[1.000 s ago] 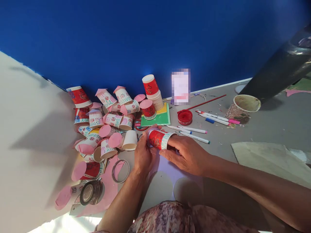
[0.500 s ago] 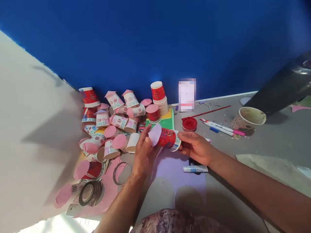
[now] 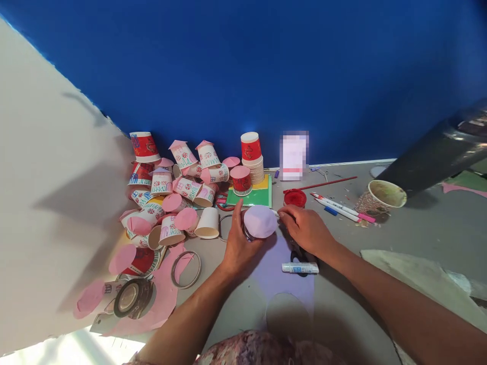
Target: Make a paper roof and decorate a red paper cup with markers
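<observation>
The left hand (image 3: 242, 244) clasps a lavender-disc-topped paper cup (image 3: 260, 221); the right hand (image 3: 309, 229) hovers near it, its grip impossible to tell.

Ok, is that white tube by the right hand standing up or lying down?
Lying down: the white tube rests lengthwise across the black scissors, their loops showing on both sides.

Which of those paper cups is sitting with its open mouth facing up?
The patterned cup on the right, beside the dark cylinder. No other cup shows an upturned mouth; the piled ones lie sideways or upside down.
</observation>
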The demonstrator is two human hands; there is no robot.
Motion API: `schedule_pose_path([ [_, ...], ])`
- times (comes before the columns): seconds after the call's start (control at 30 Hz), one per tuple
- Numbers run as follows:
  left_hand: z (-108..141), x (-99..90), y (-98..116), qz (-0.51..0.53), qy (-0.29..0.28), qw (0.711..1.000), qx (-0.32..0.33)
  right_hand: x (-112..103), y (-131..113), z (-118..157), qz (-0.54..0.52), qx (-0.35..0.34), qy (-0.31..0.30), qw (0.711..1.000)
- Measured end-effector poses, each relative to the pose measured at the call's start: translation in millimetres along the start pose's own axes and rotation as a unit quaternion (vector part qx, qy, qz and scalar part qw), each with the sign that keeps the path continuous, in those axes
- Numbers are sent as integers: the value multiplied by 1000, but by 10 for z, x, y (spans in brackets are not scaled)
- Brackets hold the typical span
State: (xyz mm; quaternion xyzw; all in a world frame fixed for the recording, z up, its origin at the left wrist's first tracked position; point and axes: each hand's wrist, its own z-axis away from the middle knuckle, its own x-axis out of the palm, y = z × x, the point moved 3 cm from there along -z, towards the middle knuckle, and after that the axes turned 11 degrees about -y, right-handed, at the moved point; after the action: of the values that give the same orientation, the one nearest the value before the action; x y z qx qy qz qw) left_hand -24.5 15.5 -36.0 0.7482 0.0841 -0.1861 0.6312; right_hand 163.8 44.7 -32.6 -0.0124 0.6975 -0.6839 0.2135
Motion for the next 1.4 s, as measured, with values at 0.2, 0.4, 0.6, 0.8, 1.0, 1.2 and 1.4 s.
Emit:
schedule_pose_path([
  [0.2,18,53,-73,13,-58,998,-32,-8,-127,53,127,-133,45,982],
  [0.4,-50,-210,-63,78,-66,994,-25,95,-140,92,261,-272,38,925],
  [0.6,-85,-171,11,184,5,977,-109,148,-124,93,310,-262,18,914],
  [0.8,-156,-93,53,212,-3,972,-103,166,-130,107,330,-264,11,906],
  [1.0,-156,-88,63,221,-7,971,-91,180,-153,105,330,-270,-4,905],
  [1.2,-147,-87,64,234,-3,967,-103,167,-135,98,319,-261,-15,911],
  [1.4,-153,-81,56,230,5,966,-118,137,-136,111,322,-268,-5,908],
])
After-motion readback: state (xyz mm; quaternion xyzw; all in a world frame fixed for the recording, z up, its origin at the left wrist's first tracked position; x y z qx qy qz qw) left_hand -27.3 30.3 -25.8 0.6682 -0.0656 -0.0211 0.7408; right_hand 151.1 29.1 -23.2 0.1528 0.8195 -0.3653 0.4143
